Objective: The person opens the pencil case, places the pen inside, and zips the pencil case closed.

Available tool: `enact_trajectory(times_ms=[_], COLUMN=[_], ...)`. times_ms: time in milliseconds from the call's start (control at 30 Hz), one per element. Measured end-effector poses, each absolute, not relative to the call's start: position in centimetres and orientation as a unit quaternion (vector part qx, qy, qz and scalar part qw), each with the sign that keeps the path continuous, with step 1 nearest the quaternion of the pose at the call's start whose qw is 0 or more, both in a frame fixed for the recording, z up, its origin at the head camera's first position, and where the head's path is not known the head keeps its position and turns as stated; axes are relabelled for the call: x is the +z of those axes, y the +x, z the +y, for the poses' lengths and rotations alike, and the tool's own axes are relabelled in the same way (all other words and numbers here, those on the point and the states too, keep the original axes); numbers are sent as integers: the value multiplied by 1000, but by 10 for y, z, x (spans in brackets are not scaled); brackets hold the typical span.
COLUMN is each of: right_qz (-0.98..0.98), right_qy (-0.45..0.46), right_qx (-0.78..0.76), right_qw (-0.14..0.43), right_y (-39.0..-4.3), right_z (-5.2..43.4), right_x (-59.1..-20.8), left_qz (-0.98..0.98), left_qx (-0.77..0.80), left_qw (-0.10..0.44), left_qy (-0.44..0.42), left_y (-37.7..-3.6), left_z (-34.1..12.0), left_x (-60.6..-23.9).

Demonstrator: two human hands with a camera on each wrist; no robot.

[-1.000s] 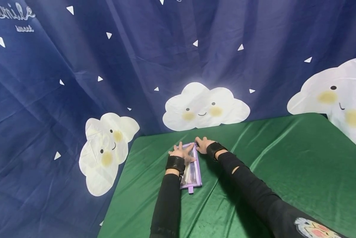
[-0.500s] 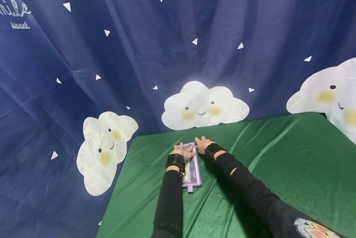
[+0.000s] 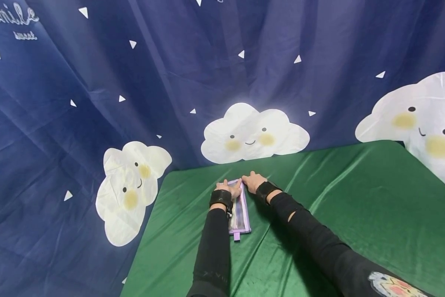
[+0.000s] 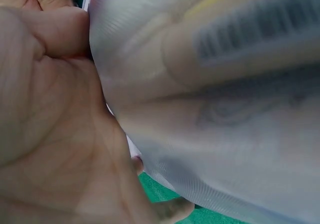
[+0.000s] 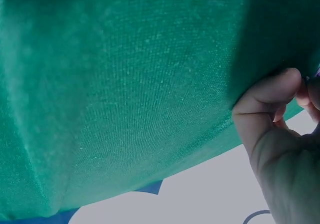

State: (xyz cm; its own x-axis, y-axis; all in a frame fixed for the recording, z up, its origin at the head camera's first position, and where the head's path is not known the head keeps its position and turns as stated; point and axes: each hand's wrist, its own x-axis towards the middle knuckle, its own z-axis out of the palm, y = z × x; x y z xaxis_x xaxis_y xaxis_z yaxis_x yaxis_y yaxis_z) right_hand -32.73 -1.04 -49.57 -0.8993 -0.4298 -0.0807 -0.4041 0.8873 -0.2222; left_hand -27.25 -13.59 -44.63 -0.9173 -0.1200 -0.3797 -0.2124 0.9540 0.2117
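Observation:
A clear pencil case [image 3: 239, 214] with purple trim lies lengthwise on the green cloth, a zipper running along its right edge. Through its ribbed clear side [image 4: 225, 134], the left wrist view shows blurred pen-like items and a barcode label. My left hand [image 3: 228, 189] rests on the far half, fingers reaching toward the far edge; its palm is against the case. With thumb and fingertips together, my right hand [image 3: 254, 181] pinches the far right corner, where the zipper ends. Only a sliver of purple shows by those fingertips in the right wrist view; the zipper pull is hidden.
The wrinkled green cloth [image 3: 319, 231] covers the table, with folds to the right. Behind it hangs a dark blue curtain [image 3: 282, 74] printed with white clouds and triangles. A purple tab [image 3: 237, 236] sticks out at the case's near end.
My left hand has slid slightly forward on the pencil case, its fingers drawing closer together. The right hand stays at the far corner, with its fingers shifting only a little.

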Motion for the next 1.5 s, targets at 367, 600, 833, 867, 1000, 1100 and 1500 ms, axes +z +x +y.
enact_trajectory(times_ms=[367, 600, 833, 867, 1000, 1100, 1500], right_qz=[962, 961, 962, 961, 962, 963, 957], right_qy=[-241, -259, -245, -244, -236, -231, -247], right_qx=[-98, -49, -19, -17, -12, -3, 47], right_qw=[80, 84, 121, 125, 138, 138, 141], right_y=[-315, -306, -296, -295, -288, -284, -263], right_z=[-4, -5, -8, -8, -7, -7, -7], right_x=[-493, -488, -484, -484, -482, -478, -470], left_qz=[960, 961, 960, 960, 961, 964, 970], left_qx=[178, 175, 185, 185, 172, 158, 112], left_qw=[143, 155, 145, 145, 158, 170, 197], left_qy=[-163, -150, -155, -155, -148, -134, -82], left_y=[-271, -273, -271, -271, -270, -274, -278], left_z=[-132, -132, -132, -132, -132, -133, -136], left_x=[-452, -453, -451, -451, -452, -455, -453])
